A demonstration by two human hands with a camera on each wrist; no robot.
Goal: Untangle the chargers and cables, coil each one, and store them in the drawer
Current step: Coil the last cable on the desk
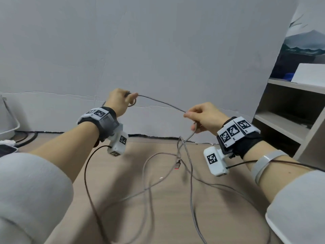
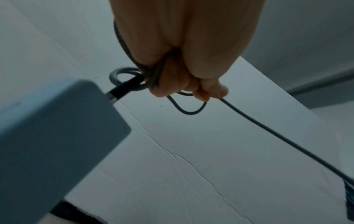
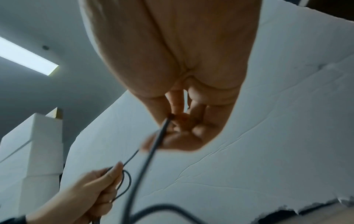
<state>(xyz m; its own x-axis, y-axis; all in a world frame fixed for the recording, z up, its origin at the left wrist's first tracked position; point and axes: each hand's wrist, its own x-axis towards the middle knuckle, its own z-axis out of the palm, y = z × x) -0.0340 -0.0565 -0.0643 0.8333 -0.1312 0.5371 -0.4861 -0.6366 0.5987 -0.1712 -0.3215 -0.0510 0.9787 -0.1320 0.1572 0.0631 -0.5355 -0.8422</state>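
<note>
A grey braided cable (image 1: pixel 161 102) stretches in the air between my two hands. My left hand (image 1: pixel 121 101) grips a small coil of it, with loops (image 2: pixel 130 75) and a black plug (image 2: pixel 124 89) showing beside the fist. My right hand (image 1: pixel 202 117) pinches the same cable (image 3: pixel 162 133) further along, and it drops from there to the floor. Below lies a tangle of grey cables (image 1: pixel 181 155) with a USB plug (image 1: pixel 178 165) on the wooden floor (image 1: pixel 168 217). My left hand (image 3: pixel 99 189) also shows in the right wrist view. No drawer is in view.
A white wall panel (image 1: pixel 140 50) stands close ahead. An open shelf unit (image 1: pixel 288 110) is at the right. A white basket (image 1: pixel 8 120) and a power strip (image 1: pixel 7 148) sit at the left edge. Black camera leads (image 1: pixel 86 173) hang from my wrists.
</note>
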